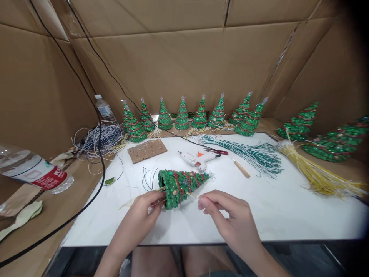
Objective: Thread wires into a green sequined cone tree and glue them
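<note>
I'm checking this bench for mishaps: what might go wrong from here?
The tree lies on its side, so it might roll if the left hand lets go. The wire in the right hand could slip or kink. The glue gun lies beyond the tree; if hot, which I can't tell, it might burn.

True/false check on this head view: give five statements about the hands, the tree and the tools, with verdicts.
1. The miniature Christmas tree between the hands lies on its side. True.
2. The left hand grips the glue gun. False: the left hand is at the tree's base; the glue gun lies beyond the tree.
3. The right hand pinches a thin pale strand. True.
4. The yellow bundle lies left of the green one. False: the yellow bundle is right of the green bundle.
5. The glue gun is mostly white. True.
</note>
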{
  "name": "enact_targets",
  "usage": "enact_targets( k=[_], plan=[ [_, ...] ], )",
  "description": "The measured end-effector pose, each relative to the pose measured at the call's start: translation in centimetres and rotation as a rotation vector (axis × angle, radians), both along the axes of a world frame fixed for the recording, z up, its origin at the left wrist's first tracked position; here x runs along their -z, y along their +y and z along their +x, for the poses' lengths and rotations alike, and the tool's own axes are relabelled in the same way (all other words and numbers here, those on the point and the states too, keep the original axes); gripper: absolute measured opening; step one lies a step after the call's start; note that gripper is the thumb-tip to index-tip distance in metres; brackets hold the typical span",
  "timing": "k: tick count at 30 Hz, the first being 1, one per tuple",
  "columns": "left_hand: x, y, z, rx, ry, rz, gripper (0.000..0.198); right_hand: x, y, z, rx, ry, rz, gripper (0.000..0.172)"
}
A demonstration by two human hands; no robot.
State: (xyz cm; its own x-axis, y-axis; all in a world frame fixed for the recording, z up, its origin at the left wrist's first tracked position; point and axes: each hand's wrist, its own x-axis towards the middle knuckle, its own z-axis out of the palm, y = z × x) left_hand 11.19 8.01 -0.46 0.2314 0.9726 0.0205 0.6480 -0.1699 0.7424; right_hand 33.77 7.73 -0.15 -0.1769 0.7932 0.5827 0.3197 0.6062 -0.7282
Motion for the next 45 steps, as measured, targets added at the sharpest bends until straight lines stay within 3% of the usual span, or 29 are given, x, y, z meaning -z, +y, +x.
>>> enact_targets(
  k=[6,13,22,29,35,45],
  plan=[
    [-0.3,0.6,0.0,0.035,0.089,0.008,0.023,1.0,1.0,-0.6,-0.035,0.101,-0.188,0.023],
    [0.1,0.7,-0.9,0.022,0.186,0.014,0.03,1.5,1.6,-0.9,0.054,0.043,-0.205,0.024],
    [-0.3,0.2,-1.3,0.004,0.253,-0.029,0.033,1.2,1.3,-1.3,0.114,-0.095,-0.041,0.027],
    [-0.2,0.3,-1.6,0.031,0.293,-0.032,0.042,1.9,1.4,-1.3,0.076,-0.112,-0.027,0.019],
    [-0.5,0.3,-1.8,0.014,0.321,-0.036,0.041,2.1,1.5,-0.3,-0.036,-0.186,0.183,0.02],
    [-0.5,0.4,-1.9,0.028,0.39,-0.009,0.042,2.3,2.3,0.4,0.047,-0.389,0.494,0.023]
  ],
)
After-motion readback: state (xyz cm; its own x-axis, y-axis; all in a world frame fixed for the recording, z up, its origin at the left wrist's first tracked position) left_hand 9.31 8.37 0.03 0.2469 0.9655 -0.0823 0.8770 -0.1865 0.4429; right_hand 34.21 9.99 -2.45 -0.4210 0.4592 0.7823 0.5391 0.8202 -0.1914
